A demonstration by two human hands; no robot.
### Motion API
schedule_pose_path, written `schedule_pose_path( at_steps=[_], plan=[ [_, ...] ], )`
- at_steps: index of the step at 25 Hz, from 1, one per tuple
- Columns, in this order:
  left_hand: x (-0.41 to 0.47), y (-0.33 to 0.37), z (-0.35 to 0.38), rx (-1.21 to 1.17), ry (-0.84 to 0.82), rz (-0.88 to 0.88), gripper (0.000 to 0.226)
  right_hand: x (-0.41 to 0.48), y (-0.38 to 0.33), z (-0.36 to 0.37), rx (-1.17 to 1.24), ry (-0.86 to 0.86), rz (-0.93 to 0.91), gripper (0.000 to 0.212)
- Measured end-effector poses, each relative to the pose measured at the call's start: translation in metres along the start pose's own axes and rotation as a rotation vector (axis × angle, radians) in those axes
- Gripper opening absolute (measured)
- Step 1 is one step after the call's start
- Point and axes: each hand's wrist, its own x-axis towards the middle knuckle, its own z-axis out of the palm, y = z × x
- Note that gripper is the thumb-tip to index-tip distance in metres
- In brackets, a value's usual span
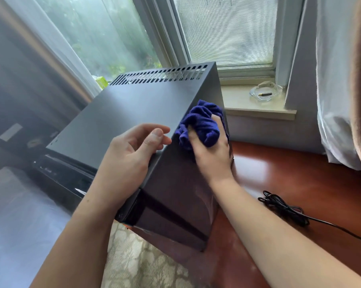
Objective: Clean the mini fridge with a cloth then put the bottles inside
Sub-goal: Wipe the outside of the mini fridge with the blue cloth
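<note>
The right hand (210, 150) clenches a bunched purple cloth (202, 121) and presses it against the side wall of the black mini fridge (134, 109), just under its top edge. Its fingers (216, 119) are wrapped in the folds. The left hand (134, 150) rests across that same edge, just beside the cloth. Its fingers (152, 129) are loosely bent on the top panel and grasp nothing. The fridge stands on the red-brown desk (289, 183), below and ahead of both sets of fingers. No bottles are in view.

The main risk is the sideways push. The cloth hand bears on the fridge high up, and the near lower corner seems to stand close to the desk's edge, over the carpet. A hard stroke away from the left fingers could slide or tip the cabinet if that bracing hand lifts. The polished desk would probably give little friction.

A black cord (283, 206) lies coiled behind the right wrist, and a backward sweep of the forearm could snag it. The loose bunch of cloth could also slip out from under the fingers on the smooth wall.
</note>
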Motion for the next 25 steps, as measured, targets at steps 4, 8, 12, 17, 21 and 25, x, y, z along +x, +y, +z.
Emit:
schedule_pose_path(
  at_steps=[4,8,12,17,21,25],
  plan=[
    [-0.001,0.003,0.002,-0.003,0.014,0.002,0.023,-0.063,0.004,-0.007,0.017,-0.081,-0.078,0.037],
    [-0.002,0.002,0.002,0.015,0.026,0.017,0.031,-0.136,0.003,-0.009,-0.049,-0.171,-0.105,0.038],
    [-0.001,-0.002,0.001,0.024,0.034,0.018,0.024,-0.141,-0.002,-0.010,-0.045,-0.195,-0.134,0.037],
    [-0.001,-0.001,0.002,-0.004,0.043,0.003,0.026,-0.080,-0.016,-0.002,-0.033,-0.132,-0.196,0.033],
    [-0.003,0.005,0.003,-0.041,0.053,-0.023,0.035,-0.010,-0.014,0.005,0.014,-0.055,-0.212,0.038],
    [-0.003,0.008,0.004,0.017,0.040,-0.030,0.033,0.057,-0.004,0.006,0.050,0.023,0.006,0.047]
  ],
)
